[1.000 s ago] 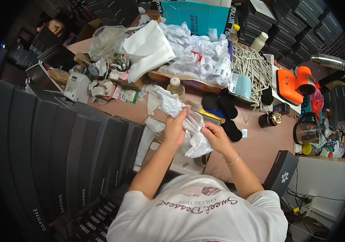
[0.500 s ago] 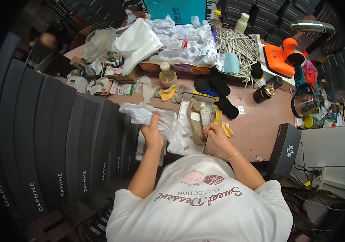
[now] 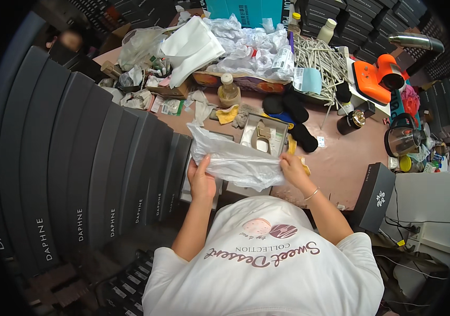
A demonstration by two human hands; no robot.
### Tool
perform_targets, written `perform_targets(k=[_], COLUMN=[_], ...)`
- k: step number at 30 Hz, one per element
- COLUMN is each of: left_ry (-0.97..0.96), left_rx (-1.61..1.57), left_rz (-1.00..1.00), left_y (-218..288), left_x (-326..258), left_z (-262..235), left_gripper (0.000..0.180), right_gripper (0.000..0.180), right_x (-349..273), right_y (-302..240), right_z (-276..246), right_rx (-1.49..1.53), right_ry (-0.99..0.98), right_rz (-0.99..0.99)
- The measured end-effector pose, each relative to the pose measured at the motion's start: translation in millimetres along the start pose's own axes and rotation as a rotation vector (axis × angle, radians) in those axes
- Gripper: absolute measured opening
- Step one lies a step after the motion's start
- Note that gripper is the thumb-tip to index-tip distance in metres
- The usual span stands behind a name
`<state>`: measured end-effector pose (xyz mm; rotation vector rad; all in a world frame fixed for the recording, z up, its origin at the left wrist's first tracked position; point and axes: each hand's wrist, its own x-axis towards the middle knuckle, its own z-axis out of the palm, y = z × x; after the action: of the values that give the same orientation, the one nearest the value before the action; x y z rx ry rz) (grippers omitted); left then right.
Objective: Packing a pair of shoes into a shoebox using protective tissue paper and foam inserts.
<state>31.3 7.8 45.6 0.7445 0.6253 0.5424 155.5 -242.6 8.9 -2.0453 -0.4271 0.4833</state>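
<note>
L hand (image 3: 202, 179): raised over near edge of table (image 3: 335, 179), fingers pointing away from body, thumb up. Grip: pinching L part of wrapping sheet (image 3: 241, 163) btwn thumb and fingers. R hand (image 3: 294, 169): level w/ L approx., back of hand up, fingers curled in; grip closed on R end of same sheet. Bracelet (image 3: 312, 194) on R wrist.

Sheet: thin, white, creased, stretched btwn both hands in front of torso. Long axis L–R, dropping slightly to R; L end flares wide, upper corner pointing away from body. Sheet hangs over near part of open shoebox, hiding part of contents.

Containers, L to R: printed carton (image 3: 241, 83) heaped w/ crumpled white bags (image 3: 246, 45); open shoebox (image 3: 268, 117) w/ brown shoe (image 3: 261, 131), buckle end away from body, near end covered by sheet; dark tray (image 3: 314, 100) full of pale sticks (image 3: 320, 60); glass pot (image 3: 401, 139), far R, contents unclear.
</note>
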Motion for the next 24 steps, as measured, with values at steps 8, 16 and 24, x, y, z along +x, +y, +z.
perform_targets(k=[8,16,24], left_ry=[-0.098,0.041,0.218], left_rx=[-0.231,-0.208,-0.078], left_rz=[-0.562,-0.399,-0.347], left_y=[15,5,-9], left_x=[-17,-14,-8], left_z=[-64,-84,-105], left_gripper=[0.040,0.040,0.042], right_gripper=[0.024,0.031,0.022], right_x=[-12,-30,-40], right_y=[-38,-6,5], right_z=[-41,-60,-56], right_rx=[0.505,0.113,0.414], right_ry=[-0.327,-0.362,-0.114], right_rz=[0.100,0.234,0.354])
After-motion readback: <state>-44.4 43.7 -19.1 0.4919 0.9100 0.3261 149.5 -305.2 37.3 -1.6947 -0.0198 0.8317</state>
